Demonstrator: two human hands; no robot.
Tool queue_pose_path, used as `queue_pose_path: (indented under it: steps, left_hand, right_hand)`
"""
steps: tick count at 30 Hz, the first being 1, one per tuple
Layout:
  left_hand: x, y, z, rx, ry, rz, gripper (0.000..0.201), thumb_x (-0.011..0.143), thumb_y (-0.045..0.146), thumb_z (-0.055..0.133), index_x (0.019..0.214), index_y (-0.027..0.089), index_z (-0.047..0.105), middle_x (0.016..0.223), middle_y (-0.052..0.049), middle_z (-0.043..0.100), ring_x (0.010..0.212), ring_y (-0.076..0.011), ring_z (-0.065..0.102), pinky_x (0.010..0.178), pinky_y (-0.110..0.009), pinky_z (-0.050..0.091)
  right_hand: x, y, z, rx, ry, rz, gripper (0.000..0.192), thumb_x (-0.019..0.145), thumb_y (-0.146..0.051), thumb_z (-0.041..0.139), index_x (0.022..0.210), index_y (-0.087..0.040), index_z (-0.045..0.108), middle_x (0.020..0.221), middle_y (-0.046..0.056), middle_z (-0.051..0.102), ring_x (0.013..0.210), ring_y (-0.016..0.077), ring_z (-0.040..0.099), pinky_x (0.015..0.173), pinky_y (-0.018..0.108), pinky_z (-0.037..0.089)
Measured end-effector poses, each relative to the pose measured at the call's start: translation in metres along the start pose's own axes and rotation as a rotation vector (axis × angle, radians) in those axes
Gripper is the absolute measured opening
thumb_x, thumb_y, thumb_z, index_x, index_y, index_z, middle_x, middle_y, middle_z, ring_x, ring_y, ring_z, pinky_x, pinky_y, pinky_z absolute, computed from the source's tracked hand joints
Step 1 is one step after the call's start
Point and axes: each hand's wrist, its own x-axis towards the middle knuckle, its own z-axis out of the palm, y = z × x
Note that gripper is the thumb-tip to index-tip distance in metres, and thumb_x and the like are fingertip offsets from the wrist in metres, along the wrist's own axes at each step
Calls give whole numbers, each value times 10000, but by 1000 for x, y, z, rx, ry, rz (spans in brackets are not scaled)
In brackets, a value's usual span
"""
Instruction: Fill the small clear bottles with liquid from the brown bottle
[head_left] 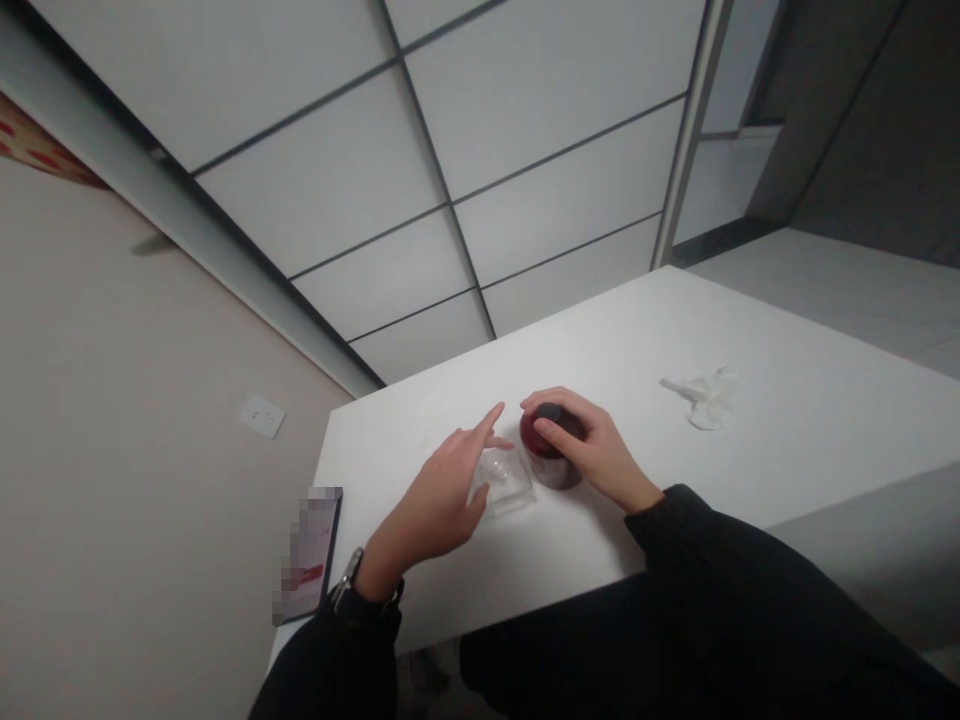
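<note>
A dark red bottle (pixel 546 462) with a black cap and a pale label stands on the white table (pixel 600 345). My right hand (pixel 596 440) is wrapped round its upper part, thumb beside the cap. Close to its left lies a clear, square dish-like piece (pixel 511 484), partly covered by my left hand. My left hand (pixel 446 490) hovers at this clear piece with its fingers apart and the index finger stretched out. Whether its thumb touches the clear piece, I cannot tell.
A crumpled white tissue (pixel 709 398) lies on the table to the right. At the left edge rests a tablet or phone (pixel 311 560), its screen partly blurred out. A wall socket (pixel 262 416) is on the left wall, and white panelled doors (pixel 555 150) rise behind the table.
</note>
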Motion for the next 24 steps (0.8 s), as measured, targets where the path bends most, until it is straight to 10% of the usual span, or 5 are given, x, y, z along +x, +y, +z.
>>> queue_pose_path:
  steps: [24]
  left_hand:
    - [6,5,9,-109,100,-363,826,845,216,783,1559,320,381,1139,0,752,1100,-268,712,1066,-469,486]
  right_hand:
    - [0,-1,0,6,2,2,137,950,-368,672,990,-251,730,1060,55,753,1047,235,681,978,416,516]
